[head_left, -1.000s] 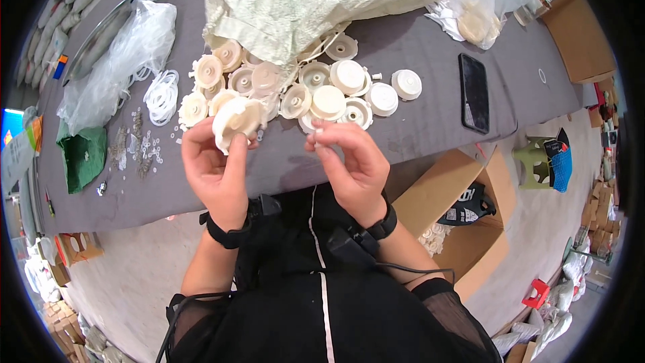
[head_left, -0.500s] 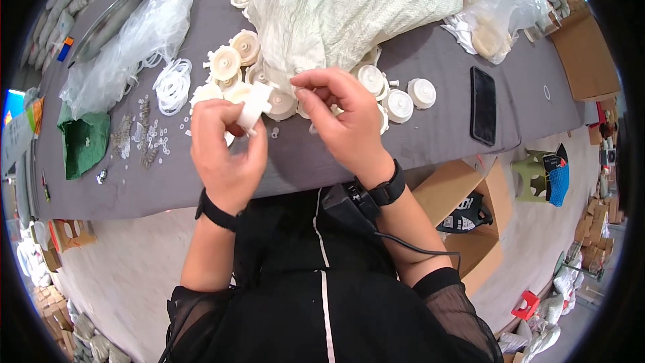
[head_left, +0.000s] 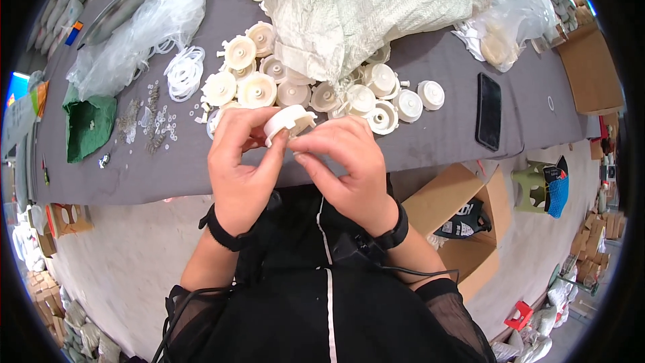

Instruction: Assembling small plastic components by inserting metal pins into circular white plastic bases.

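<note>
Left hand (head_left: 243, 161) grips a white round plastic housing (head_left: 283, 120) above the table's near edge.
Right hand (head_left: 353, 168) brings thumb and forefinger close together at the housing's rim; whether they pinch anything, I cannot tell. Just beyond, cream-coloured round housings (head_left: 256, 89) lie piled against a pale woven sack (head_left: 376, 14) on the grey-covered table (head_left: 440, 138), with coiled white tubing (head_left: 184, 73) to the left and a black smartphone (head_left: 489, 111) to the right.

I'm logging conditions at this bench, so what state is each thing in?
Left hand: gripping white cup-shaped part
White cup-shaped part: tilted
Right hand: fingers nearly pinched; any grip unclear
Phone: flat, screen dark
Green bag: mouth open
White woven sack: slumped, creased
Cardboard box holding black bag: open
Clear plastic bag at left: crumpled
</note>
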A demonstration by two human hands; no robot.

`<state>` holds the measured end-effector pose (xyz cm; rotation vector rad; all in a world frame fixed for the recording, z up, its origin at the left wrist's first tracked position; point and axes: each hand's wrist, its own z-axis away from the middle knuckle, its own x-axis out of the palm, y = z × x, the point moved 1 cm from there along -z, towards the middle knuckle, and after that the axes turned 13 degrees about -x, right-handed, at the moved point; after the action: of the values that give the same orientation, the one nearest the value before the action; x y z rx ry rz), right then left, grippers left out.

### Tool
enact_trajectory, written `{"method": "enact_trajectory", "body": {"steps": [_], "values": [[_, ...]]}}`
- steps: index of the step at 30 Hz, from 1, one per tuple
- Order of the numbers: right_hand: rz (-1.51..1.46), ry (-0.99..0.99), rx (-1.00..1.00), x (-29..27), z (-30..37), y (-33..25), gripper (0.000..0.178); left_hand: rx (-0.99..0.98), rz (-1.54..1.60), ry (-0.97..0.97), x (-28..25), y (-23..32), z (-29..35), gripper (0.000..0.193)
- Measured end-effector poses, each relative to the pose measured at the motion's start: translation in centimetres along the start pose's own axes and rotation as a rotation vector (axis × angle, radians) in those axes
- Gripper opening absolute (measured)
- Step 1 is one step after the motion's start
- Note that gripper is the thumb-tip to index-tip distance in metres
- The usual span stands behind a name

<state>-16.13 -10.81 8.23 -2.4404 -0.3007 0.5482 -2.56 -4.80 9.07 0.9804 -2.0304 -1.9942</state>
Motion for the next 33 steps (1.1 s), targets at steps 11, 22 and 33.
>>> {"method": "enact_trajectory", "body": {"steps": [11,22,33], "values": [[0.013,-0.087,0.066,-0.4,1.4,-0.3,0.019,-0.136,0.222,-0.182,-0.4,-0.1,1.0,0.027],[0.036,-0.062,0.039,-0.4,1.3,-0.1,0.019,-0.151,0.174,-0.253,-1.2,0.2,1.6,0.029],[0.003,-0.01,-0.013,-0.4,1.9,0.5,0.021,-0.257,0.351,-0.226,-0.9,-0.5,2.0,0.023]]}}
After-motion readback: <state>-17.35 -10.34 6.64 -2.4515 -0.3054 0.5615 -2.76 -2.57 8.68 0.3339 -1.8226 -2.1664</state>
